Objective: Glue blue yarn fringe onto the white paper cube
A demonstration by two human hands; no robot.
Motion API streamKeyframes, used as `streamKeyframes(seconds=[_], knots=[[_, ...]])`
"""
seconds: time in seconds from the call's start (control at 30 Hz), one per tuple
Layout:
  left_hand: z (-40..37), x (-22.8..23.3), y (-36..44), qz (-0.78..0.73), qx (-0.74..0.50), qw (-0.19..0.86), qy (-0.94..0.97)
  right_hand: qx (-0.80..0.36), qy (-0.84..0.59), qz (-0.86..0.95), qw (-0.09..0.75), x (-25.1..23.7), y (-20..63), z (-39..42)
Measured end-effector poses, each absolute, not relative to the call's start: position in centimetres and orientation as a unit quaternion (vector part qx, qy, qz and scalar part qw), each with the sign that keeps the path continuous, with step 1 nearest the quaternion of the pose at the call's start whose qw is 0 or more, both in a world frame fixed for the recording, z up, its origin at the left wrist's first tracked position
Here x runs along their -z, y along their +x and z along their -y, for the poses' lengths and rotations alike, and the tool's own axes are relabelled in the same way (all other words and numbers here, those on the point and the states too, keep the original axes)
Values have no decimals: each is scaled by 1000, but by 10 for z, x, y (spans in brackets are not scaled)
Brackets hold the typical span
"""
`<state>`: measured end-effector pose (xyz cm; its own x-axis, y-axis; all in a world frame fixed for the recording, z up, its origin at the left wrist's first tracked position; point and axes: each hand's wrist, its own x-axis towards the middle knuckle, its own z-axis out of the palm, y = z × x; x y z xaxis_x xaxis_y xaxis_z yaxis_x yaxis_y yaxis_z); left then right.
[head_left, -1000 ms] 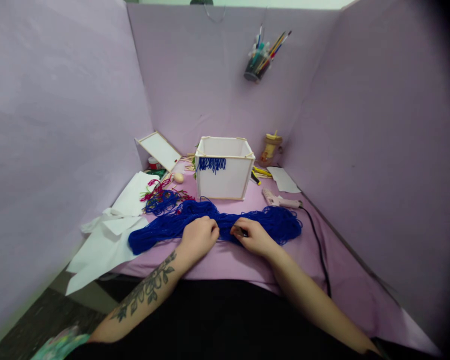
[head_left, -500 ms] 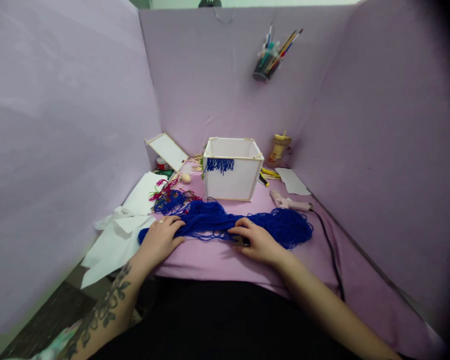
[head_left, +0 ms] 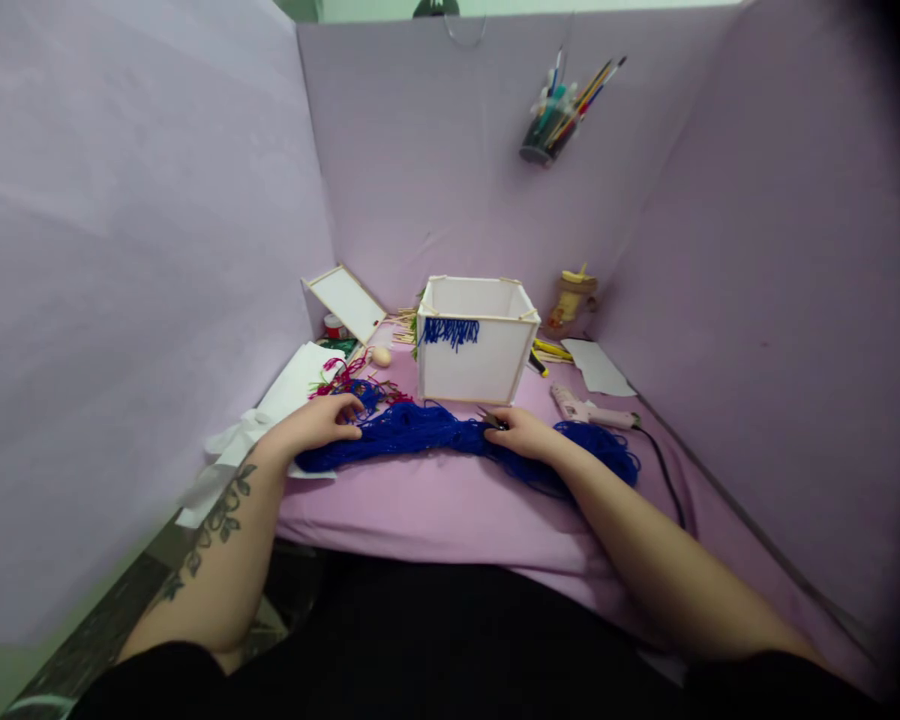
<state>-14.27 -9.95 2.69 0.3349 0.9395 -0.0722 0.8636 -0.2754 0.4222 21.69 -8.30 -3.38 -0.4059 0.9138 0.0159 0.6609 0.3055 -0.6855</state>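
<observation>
A long bundle of blue yarn (head_left: 412, 430) lies across the pink cloth in front of me. At its left part, my left hand (head_left: 331, 420) rests with fingers curved and spread, touching the strands and holding nothing that I can make out. Over the middle of the bundle, my right hand (head_left: 523, 435) is closed around small scissors (head_left: 489, 417); their dark blades point up and left. Just behind stands a white open-topped box (head_left: 471, 370) with wooden stick edges. Short blue yarn pieces (head_left: 450, 331) hang along the upper left of its front.
A pink glue gun (head_left: 589, 412) with a black cord lies at the right. White papers (head_left: 289, 385) and red yarn scraps (head_left: 337, 375) are at the left. A framed white panel (head_left: 349, 300) leans behind them. A cup of brushes (head_left: 547, 135) hangs on the back wall.
Both hands have moved away from me, pushing the yarn bundle slightly toward the box. The scissors in my right hand now show their blades above the yarn. The view has shifted a little.
</observation>
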Motion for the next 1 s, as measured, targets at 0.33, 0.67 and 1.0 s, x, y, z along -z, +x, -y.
streamKeyframes(seconds=[0.33, 0.67, 1.0], knots=[[139, -7, -88, -462, -110, 66, 877, -327, -489, 778, 222, 41, 218, 87], [140, -3, -97, -457, -235, 150, 845, -264, -474, 774, 327, 22, 212, 105], [144, -2, -96, -457, -260, 200, 827, -198, -370, 834, 358, 15, 103, 129]])
